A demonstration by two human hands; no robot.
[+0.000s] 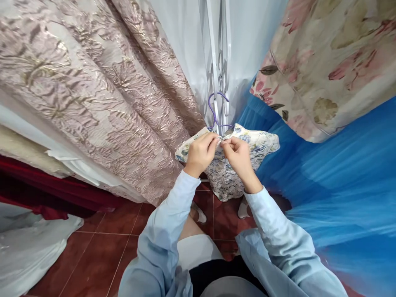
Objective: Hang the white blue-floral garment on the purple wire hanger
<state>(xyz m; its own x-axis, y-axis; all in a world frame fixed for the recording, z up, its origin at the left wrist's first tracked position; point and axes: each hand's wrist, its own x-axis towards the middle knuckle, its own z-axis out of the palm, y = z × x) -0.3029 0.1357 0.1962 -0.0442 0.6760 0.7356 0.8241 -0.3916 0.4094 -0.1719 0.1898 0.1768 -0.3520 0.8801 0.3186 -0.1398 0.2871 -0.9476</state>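
A white garment with a blue floral print (227, 175) hangs in front of me on a purple hanger (211, 106). Both hands meet at its neckline, just below the hanger's hook. With thumb and fingers pinched, my left hand (200, 152) grips the neckline edge from the left. Close beside it, my right hand (238, 156) pinches the same edge from the right. The fingertips nearly touch. Whatever small detail lies between them, such as a fastening, is too small to make out.
Pink embossed brocade fabric (102, 90) hangs along the left. At right are a cream floral fabric (337, 70) and blue tulle (346, 181). White straps (227, 41) hang behind the hanger. White cloth (27, 247) rests low left on the red tiled floor (95, 255).
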